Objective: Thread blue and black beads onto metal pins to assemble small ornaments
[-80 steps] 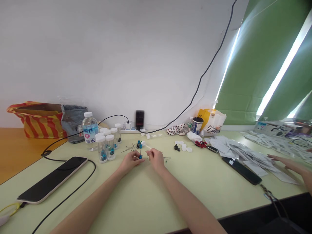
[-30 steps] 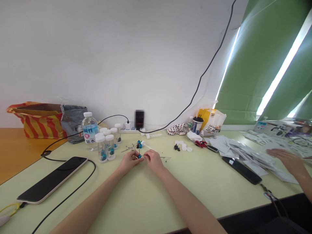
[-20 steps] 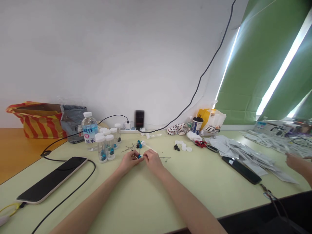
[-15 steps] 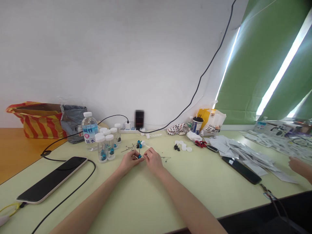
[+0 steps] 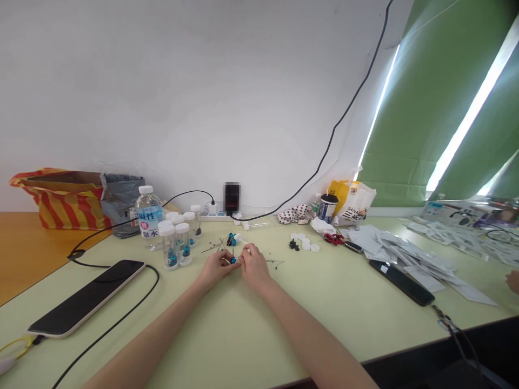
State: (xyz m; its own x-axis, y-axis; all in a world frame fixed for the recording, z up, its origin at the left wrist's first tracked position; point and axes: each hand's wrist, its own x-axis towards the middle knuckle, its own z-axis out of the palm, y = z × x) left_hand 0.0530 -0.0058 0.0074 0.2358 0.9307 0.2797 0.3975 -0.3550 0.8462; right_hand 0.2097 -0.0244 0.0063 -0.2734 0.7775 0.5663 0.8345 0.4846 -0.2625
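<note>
**Figure.** Work at a pale green desk [image 5: 284, 329], seen from the head-worn camera, left to right. At far left stood a red-and-yellow striped bag [image 5: 68, 202]. In front of it lay a long black phone in a cream case [image 5: 85, 289]. Nearer the centre were a clear plastic water bottle [image 5: 148, 219] and clear plastic vials with white caps [image 5: 174, 248], with blue parts visible inside. At centre, the left hand [image 5: 217, 269] was narrowly pinched, its fingertips at a small blue bead on a thin metal pin [image 5: 233, 260]. The bead lay directly right of the left hand and just left of the right hand [image 5: 254, 268], in the narrow gap between them, and appeared marginally nearer the left fingertips. The pin's long axis stood nearly upright, its tip pointing up and away from the person. The right hand's fingers were curled narrowly beside the bead; whether they gripped it could not be told. Further right lay white plastic caps [image 5: 305, 244], red-handled scissors [image 5: 333, 239], white paper sachets [image 5: 393, 259] and a black phone [image 5: 399, 282]. At the far right edge, well apart, was a co-worker's hand [image 5: 513, 281].
</note>
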